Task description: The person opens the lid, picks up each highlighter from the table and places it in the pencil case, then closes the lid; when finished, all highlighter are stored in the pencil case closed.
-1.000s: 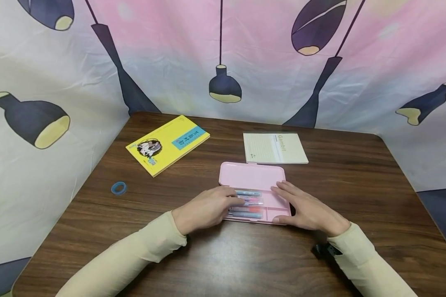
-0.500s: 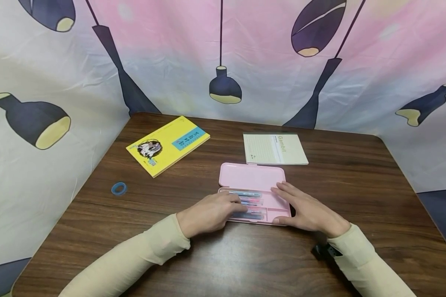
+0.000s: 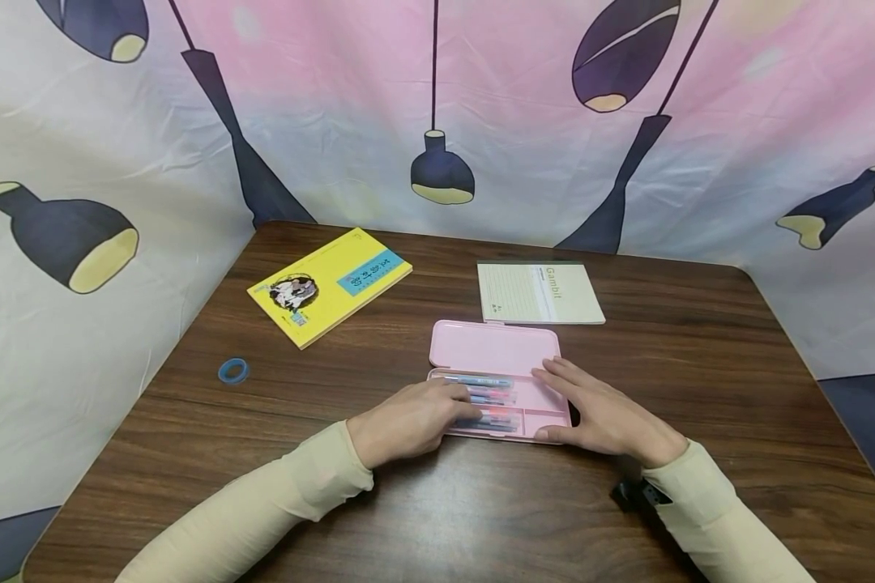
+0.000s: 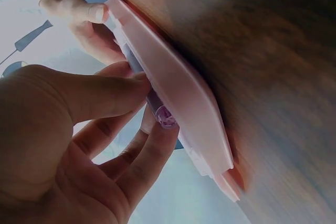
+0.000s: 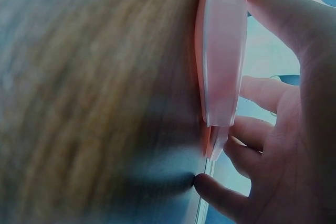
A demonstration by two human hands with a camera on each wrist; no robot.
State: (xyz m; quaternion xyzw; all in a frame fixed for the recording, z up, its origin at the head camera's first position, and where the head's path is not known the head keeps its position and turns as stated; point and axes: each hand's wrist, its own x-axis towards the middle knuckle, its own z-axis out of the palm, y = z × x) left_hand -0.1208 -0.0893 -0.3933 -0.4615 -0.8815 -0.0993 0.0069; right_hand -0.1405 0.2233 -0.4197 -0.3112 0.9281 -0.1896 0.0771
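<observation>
A pink pencil case [image 3: 492,346] lies on the table with its lid folded back, several pens [image 3: 490,381] in its long compartments. My left hand [image 3: 411,419] reaches over its left end, and thumb and fingers pinch a pen [image 4: 153,103] in the near compartment. In the left wrist view that pen's clear purplish end shows between the fingertips; my hand hides part of it in the head view. Spread across the case's right end, my right hand [image 3: 607,406] rests its thumb on the near edge and its fairly straight fingers by the hinge side.
Behind the case lies a cream notebook [image 3: 514,293] marked Gambit. A yellow book [image 3: 321,271] rests at the back left, and a blue tape ring [image 3: 223,372] is at the left. The brown table [image 3: 437,518] meets a printed curtain [image 3: 335,97] at the back.
My left hand has shifted slightly toward the near side, from the middle pens to the pen in the near compartment. The right hand stays on the case.
</observation>
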